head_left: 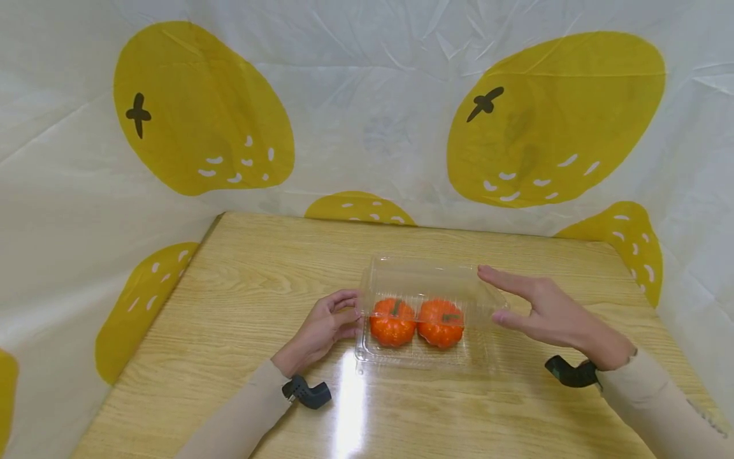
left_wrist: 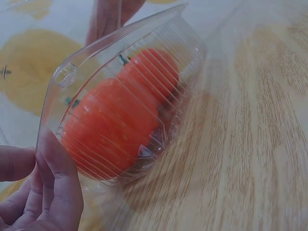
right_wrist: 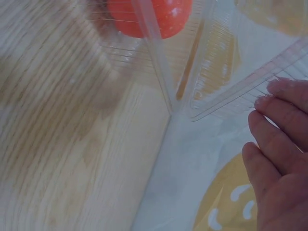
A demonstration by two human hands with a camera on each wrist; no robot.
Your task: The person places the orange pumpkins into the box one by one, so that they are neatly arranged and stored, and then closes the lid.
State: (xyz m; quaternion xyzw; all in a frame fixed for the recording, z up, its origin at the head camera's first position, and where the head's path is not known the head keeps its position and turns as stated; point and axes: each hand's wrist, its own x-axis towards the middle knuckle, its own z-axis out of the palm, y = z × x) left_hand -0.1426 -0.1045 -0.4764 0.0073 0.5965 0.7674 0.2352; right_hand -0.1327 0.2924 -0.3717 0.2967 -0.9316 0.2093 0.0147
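A clear plastic clamshell container (head_left: 421, 363) sits on the table, its see-through lid (head_left: 424, 274) partly raised. Inside are two small orange pumpkins with green stems, a left pumpkin (head_left: 392, 330) and a right pumpkin (head_left: 441, 331), side by side. My left hand (head_left: 320, 328) pinches the container's left edge between thumb and fingers; the left wrist view shows the rim (left_wrist: 45, 113) in that pinch. At the lid's right side, my right hand (head_left: 550, 313) has its fingers extended. Its fingertips (right_wrist: 269, 101) touch the ribbed lid wall in the right wrist view.
The wood-grain table (head_left: 258, 280) reaches back to a white curtain (head_left: 367, 140) printed with large yellow fruit. The curtain also hangs along both sides. Black wrist mounts (head_left: 306, 392) are strapped to both wrists.
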